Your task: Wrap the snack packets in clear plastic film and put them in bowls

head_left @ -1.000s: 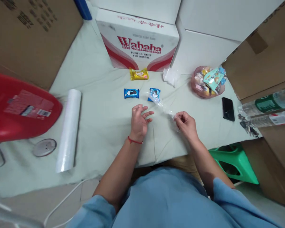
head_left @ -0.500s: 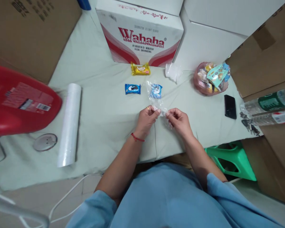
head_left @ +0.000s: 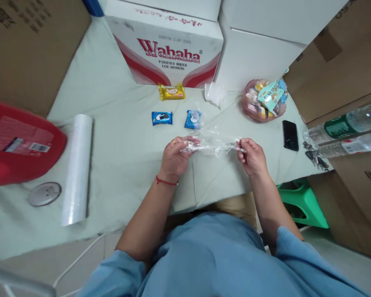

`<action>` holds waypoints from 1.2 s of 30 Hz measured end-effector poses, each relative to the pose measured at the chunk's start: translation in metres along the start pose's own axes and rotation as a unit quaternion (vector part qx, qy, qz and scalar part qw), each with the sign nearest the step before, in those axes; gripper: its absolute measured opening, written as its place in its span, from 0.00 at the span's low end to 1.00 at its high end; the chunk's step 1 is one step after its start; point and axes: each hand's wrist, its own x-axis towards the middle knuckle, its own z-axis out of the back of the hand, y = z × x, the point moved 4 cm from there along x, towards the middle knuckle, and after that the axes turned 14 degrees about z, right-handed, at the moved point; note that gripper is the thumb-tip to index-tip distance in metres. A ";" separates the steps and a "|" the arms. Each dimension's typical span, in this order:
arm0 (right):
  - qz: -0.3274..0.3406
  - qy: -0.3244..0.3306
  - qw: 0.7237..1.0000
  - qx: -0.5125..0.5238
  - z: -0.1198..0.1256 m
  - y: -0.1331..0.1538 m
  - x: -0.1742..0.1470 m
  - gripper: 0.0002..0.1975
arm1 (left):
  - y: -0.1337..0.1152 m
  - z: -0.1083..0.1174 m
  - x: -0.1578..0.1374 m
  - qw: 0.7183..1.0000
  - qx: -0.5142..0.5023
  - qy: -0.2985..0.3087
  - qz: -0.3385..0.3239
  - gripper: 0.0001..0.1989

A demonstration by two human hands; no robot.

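Between my hands a thin clear plastic bag [head_left: 214,146] is stretched sideways, crumpled and see-through. My left hand [head_left: 177,156] pinches its left end, and my right hand [head_left: 252,154] grips the right end with thumb and fingers. Just beyond the plastic lies a small blue-and-white snack packet [head_left: 192,119], partly behind the film's upper edge. To its left is a darker blue snack packet [head_left: 162,118]. A yellow snack packet [head_left: 172,91] lies farther back, near the box.
A Wahaha water carton [head_left: 170,45] stands at the back. A pink bowl of wrapped snacks [head_left: 264,115], a crumpled clear plastic piece [head_left: 214,95], a phone [head_left: 290,135], keys [head_left: 317,159] and bottles [head_left: 340,126] are around. At left are a plastic roll [head_left: 77,169] and red container [head_left: 21,144].
My hands have moved apart, and the clear plastic is now spread wide between them. The view has shifted, so the table things appear farther left.
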 end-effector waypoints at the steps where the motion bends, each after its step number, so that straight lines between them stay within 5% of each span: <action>1: -0.009 -0.009 1.000 0.004 0.007 -0.004 -0.001 0.25 | 0.001 0.002 0.001 1.000 0.000 -0.021 0.000 0.20; 4: -0.027 -0.014 1.000 -0.006 0.026 -0.018 -0.007 0.25 | 0.003 0.011 0.000 0.995 0.015 -0.095 -0.013 0.20; 7: -0.026 0.057 0.994 -0.087 0.042 -0.025 -0.010 0.23 | 0.002 0.016 -0.008 0.989 0.057 -0.130 -0.041 0.21; 12: 0.140 0.160 0.929 -0.304 0.058 0.000 0.004 0.26 | 0.005 0.016 -0.028 0.980 0.123 -0.135 -0.074 0.21; 16: 0.290 0.286 0.840 -0.358 0.014 0.010 0.010 0.32 | 0.015 0.011 -0.035 0.980 0.147 -0.126 -0.052 0.22; 18: 0.328 0.333 0.815 -0.342 -0.018 0.005 0.011 0.24 | 0.019 0.011 -0.036 0.980 0.150 -0.125 -0.048 0.21; 21: 0.307 0.285 0.871 -0.258 -0.049 -0.004 0.020 0.18 | 0.020 0.019 -0.044 0.973 0.165 -0.149 -0.066 0.21; 25: 0.142 0.159 0.971 -0.111 -0.057 -0.024 0.040 0.22 | 0.015 0.039 -0.068 0.961 0.165 -0.206 -0.083 0.19; 29: 0.047 0.153 0.984 -0.073 -0.061 -0.041 0.043 0.22 | 0.014 0.052 -0.094 0.952 0.200 -0.226 -0.042 0.23; 36: 0.047 0.161 0.980 -0.104 -0.053 -0.052 0.046 0.19 | 0.003 0.070 -0.113 0.906 0.283 -0.309 -0.050 0.13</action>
